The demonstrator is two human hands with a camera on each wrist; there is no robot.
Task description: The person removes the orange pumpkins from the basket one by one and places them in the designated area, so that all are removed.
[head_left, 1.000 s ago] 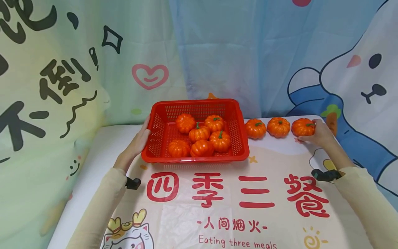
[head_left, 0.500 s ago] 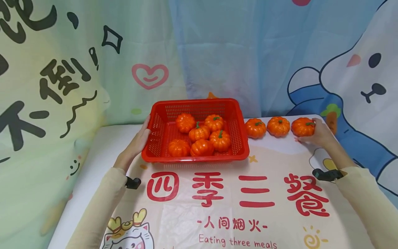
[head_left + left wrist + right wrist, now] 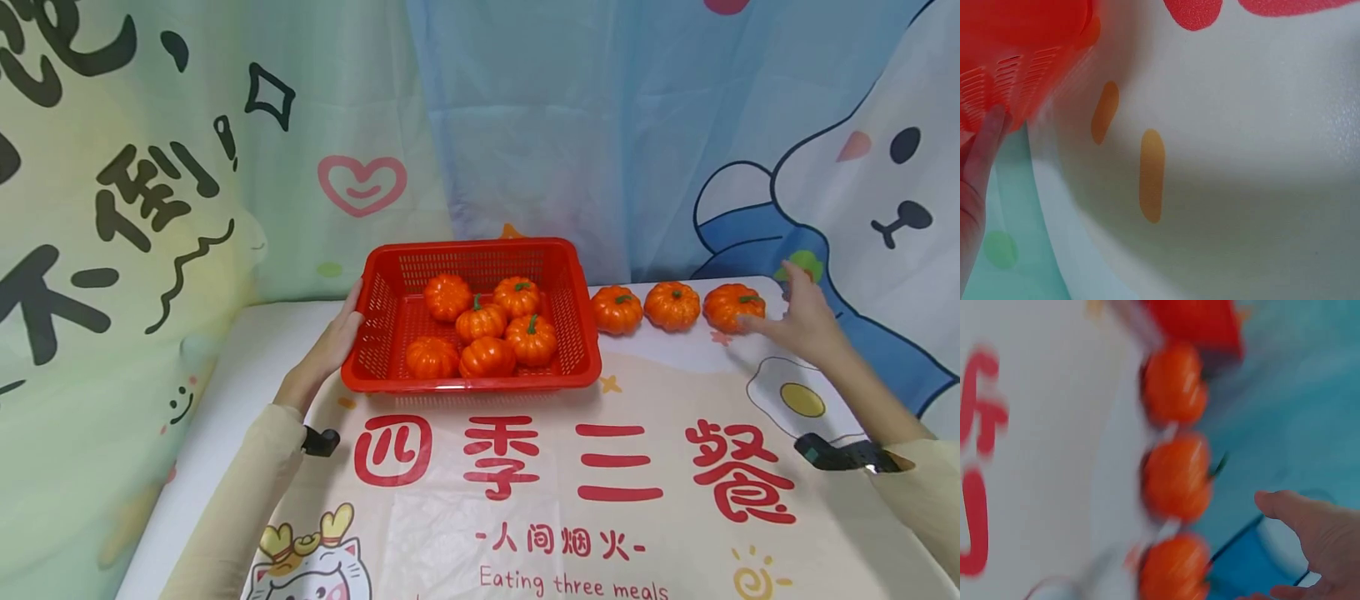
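Note:
A red plastic basket (image 3: 471, 385) with slotted walls holds several small orange pumpkins (image 3: 487, 357). My left hand (image 3: 327, 346) rests against the basket's left side with straight fingers; in the left wrist view its fingertips (image 3: 996, 119) lie on the slotted wall. To the right of the basket, three more pumpkins stand in a row: one by the basket wall (image 3: 617, 310), a middle pumpkin (image 3: 672, 307) and an outer pumpkin (image 3: 733, 307). Beside the outer one my right hand (image 3: 808, 327) is spread, thumb and fingers apart, with nothing in its grasp.
Under everything lies a table with a printed cloth (image 3: 555, 467) bearing red characters. A printed curtain (image 3: 525, 125) hangs right behind the table's back edge and along the left. Both wrists carry a small black camera, such as the right one (image 3: 843, 452).
My right hand has let go of the outer pumpkin and drawn back to the right, its fingers spreading. The pumpkin stays at the row's end. My left hand and the basket have not moved.

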